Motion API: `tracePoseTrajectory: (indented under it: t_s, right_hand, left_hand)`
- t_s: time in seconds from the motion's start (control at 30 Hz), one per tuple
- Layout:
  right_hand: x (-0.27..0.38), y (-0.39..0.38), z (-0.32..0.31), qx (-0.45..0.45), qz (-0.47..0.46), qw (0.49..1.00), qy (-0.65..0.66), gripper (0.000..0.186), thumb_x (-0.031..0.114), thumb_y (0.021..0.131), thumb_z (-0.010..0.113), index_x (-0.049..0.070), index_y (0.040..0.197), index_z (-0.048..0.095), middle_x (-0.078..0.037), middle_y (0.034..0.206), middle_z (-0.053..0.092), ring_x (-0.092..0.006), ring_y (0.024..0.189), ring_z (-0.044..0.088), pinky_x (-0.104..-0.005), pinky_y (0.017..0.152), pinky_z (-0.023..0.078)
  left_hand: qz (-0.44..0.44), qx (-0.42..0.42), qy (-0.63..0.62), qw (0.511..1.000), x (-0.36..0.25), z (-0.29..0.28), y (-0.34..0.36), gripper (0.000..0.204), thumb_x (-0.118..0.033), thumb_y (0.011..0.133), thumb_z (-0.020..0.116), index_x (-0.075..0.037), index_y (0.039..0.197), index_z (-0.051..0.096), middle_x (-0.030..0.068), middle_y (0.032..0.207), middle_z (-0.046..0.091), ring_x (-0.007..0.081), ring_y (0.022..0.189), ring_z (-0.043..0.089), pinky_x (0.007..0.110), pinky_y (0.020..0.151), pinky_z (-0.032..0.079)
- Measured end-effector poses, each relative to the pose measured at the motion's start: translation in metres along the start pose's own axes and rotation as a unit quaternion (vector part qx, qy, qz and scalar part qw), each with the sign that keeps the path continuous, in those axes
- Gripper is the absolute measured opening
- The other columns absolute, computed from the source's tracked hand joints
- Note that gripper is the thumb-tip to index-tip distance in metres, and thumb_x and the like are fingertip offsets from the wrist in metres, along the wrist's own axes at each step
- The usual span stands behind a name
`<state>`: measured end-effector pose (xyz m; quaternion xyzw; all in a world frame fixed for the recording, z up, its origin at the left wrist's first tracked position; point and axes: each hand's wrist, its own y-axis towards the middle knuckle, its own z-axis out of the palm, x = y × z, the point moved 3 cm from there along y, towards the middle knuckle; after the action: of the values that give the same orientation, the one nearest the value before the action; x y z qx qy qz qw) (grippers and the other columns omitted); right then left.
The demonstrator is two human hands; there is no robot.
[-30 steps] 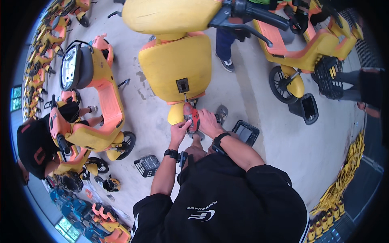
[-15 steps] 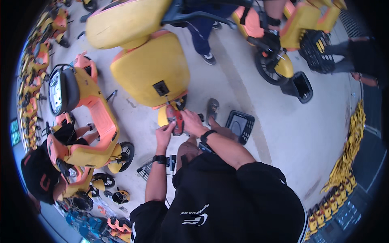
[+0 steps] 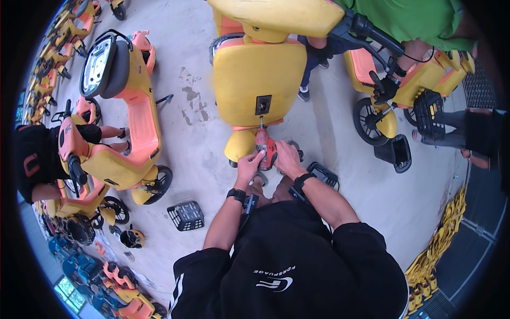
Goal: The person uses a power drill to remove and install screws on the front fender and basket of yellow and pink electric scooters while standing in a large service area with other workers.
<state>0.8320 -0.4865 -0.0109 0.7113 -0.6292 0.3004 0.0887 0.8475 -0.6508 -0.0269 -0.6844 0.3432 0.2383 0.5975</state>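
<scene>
Both hands close around a red power driver (image 3: pixel 265 150) held upright against the rear of a yellow scooter (image 3: pixel 259 80) that stands on the concrete floor (image 3: pixel 191 133). The left hand (image 3: pixel 248 166) grips the tool's lower left side, fingers (image 3: pixel 257 157) curled onto its body, apparently to steady it. The right hand (image 3: pixel 287 158) wraps the right side of the handle, its fingers hidden behind the tool, so how tightly they press cannot be told. The driver's tip points up at the base of the yellow rear panel, just below a small dark square fitting (image 3: pixel 263 105) set in that panel. Held this way, the tool lines up with the seam where the panel meets the orange trim, which suggests a fastener sits there, though none is visible.

Each wrist carries a black band: one watch (image 3: pixel 237 194) on the left, another (image 3: pixel 303 179) on the right. A black basket (image 3: pixel 186 215) lies on the floor well apart to the left of the person's arm, and a second dark tray-like part (image 3: pixel 324 174) rests just beside the right forearm, probably kept within reach.

A salmon and yellow scooter (image 3: pixel 127 117) stands near the left, with a person in black (image 3: pixel 37 165) crouched against it. Toward the far right edge of the floor, another person in a green top (image 3: pixel 419 21) holds the handlebar (image 3: pixel 372 32) of a further scooter.
</scene>
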Motion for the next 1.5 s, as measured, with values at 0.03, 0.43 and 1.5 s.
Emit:
tracePoseTrajectory:
  t_s: [0.03,0.43,1.5]
  right_hand:
    - [0.0,-0.002,0.0,-0.014,0.0,1.0,0.0,0.044,0.004,0.069,0.06,0.002,0.113,0.054,-0.015,0.104,0.056,-0.0344,0.096,0.056,-0.0422,0.083,0.043]
    - [-0.009,0.003,-0.003,-0.013,-0.036,0.999,-0.013,0.045,0.005,0.068,0.061,0.002,0.112,0.054,-0.014,0.102,0.056,-0.033,0.097,0.056,-0.0419,0.084,0.043]
    - [-0.021,0.016,-0.016,0.065,-0.025,0.986,0.154,0.041,0.025,0.07,0.071,0.001,0.101,0.06,-0.019,0.097,0.06,-0.0385,0.092,0.058,-0.0435,0.08,0.048]
  left_hand:
    - [0.011,-0.007,-0.004,1.0,-0.001,0.002,-0.003,0.043,-0.037,0.083,0.07,0.006,0.08,0.07,-0.0003,0.063,0.06,0.0042,0.058,0.048,0.022,0.053,0.041]
    - [0.038,-0.028,-0.059,0.997,0.005,0.011,-0.005,0.036,-0.032,0.085,0.069,0.003,0.077,0.07,-0.0034,0.063,0.057,0.0023,0.059,0.046,0.021,0.053,0.04]
    - [-0.001,-0.093,0.084,0.992,-0.031,0.024,-0.01,0.054,-0.046,0.077,0.072,0.007,0.072,0.068,0.0107,0.054,0.06,0.0093,0.052,0.054,0.029,0.053,0.046]
